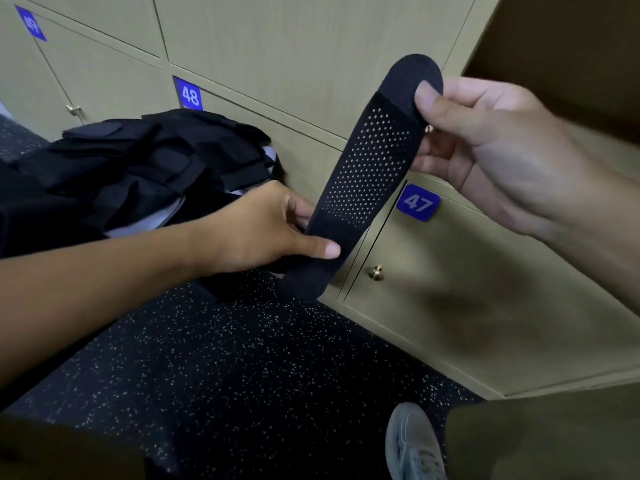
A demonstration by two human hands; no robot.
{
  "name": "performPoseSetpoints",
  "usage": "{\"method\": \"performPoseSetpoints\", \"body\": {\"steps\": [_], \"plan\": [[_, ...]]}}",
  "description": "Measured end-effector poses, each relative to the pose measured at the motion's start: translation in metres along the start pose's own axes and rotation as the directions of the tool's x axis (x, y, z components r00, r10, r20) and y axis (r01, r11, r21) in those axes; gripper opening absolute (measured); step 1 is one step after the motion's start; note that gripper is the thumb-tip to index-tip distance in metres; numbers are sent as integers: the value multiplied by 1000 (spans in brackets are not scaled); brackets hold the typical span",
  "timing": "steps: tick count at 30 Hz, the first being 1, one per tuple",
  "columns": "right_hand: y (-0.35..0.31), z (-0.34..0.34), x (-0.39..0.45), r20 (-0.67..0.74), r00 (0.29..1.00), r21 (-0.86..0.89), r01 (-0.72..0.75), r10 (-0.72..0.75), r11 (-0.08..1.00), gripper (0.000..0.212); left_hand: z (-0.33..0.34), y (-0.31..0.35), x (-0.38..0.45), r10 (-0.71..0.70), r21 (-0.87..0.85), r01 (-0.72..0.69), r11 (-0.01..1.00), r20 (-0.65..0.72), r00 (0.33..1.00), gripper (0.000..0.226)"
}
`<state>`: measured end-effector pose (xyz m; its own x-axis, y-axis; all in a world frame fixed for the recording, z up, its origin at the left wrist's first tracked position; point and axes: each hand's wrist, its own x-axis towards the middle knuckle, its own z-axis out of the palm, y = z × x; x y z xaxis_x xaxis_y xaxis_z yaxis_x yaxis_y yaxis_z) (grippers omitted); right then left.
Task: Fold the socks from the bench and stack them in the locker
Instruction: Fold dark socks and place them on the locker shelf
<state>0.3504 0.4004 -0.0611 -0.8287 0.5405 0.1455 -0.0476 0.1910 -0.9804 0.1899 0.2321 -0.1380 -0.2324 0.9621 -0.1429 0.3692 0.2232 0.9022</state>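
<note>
A wall of tan lockers (450, 271) fills the back, and door 47 (418, 202) serves as the landmark; every door in view looks closed, though a dark opening shows at the far upper right of it. To the left of door 47 a heap of black socks (145, 161) lies on what seems to be the table, waiting its turn. In front of door 47 one black sock (367, 168) is held in the air, stretched flat along its length, probably so it can be smoothed and doubled over cleanly. The right hand (491, 143) has a closed grip on the toe end, above door 47, thumb pressed on the fabric. The left hand (270, 230) pinches the lower end, down and left of door 47, keeping the sock taut for the fold.
</note>
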Motion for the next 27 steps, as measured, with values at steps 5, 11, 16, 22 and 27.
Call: {"method": "performPoseSetpoints", "body": {"steps": [5, 11, 16, 22, 27], "plan": [[1, -6, -3, -17, 1000, -31, -9, 9, 999, 23, 4, -3, 7, -73, 1, 74, 997, -81, 994, 21], [5, -10, -9, 82, 996, -72, -33, 39, 997, 38, -5, -5, 13, -142, -91, 132, 987, -106, 984, 37], [5, -12, -12, 115, 988, -180, -79, 101, 980, 58, -10, 1, 14, -70, -14, 69, 998, -135, 988, 40], [19, -4, -11, 66, 996, -400, -34, 66, 916, 16, -9, 16, 7, 50, 68, -48, 997, -37, 998, 50], [28, 4, -11, 120, 989, -469, -22, 88, 883, 15, -4, 24, 2, 97, 62, -97, 993, 8, 995, 49]]}}
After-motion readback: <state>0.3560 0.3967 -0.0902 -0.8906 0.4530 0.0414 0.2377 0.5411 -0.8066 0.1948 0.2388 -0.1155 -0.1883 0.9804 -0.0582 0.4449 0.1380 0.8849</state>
